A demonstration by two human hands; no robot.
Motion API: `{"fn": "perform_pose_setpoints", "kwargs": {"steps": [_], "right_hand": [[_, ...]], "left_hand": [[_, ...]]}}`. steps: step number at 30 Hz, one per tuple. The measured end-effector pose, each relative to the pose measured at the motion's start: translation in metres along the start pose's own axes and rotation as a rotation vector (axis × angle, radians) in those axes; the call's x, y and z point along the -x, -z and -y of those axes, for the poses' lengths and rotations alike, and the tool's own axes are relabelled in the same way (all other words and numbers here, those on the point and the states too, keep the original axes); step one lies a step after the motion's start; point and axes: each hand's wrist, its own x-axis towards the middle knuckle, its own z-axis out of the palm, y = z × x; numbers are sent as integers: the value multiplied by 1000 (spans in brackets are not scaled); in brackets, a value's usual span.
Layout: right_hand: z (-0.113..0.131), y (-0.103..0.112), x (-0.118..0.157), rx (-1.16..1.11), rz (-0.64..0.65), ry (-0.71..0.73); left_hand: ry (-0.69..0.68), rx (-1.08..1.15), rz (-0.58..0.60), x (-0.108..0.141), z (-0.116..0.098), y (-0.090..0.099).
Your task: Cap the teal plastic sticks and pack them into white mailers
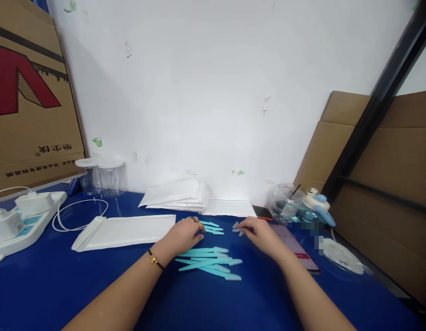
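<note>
Several turquoise eyebrow razors (pixel 210 268) lie in a loose, crossed pile on the blue table, with pale caps over their blade ends. Behind that pile, more turquoise razors (pixel 215 230) stick out from under my left hand (pixel 186 234). Its fingers are curled over their handles, the thumb in front; the exact grip is partly hidden. To the right, my right hand (pixel 259 233) has its fingertips pinched together at a few small translucent blade caps (pixel 235 225). One cap is at the fingertips, and others lie beside them on the table.
White padded envelopes (pixel 175 195) are stacked by the wall; a single envelope (pixel 130 231) lies left. Farther left are a power strip (pixel 37 230), a white cable (pixel 56 220) and clear jars (pixel 111 179). A tablet (pixel 296 248) and a plastic toy (pixel 314 207) sit right.
</note>
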Motion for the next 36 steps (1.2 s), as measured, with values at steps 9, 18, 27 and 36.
{"fn": "perform_pose_setpoints", "kwargs": {"steps": [9,18,27,36], "right_hand": [[-31,0,2,148,96,-103],[-12,-12,-2,69,177,50],[-7,-23,-6,71,151,81],[9,-34,-9,59,149,126]], "left_hand": [[13,-145,-23,-5,17,-6],[-35,-114,11,-8,18,-4],[-55,-101,5,-11,21,-8],[-103,-26,23,-13,12,-13]]}}
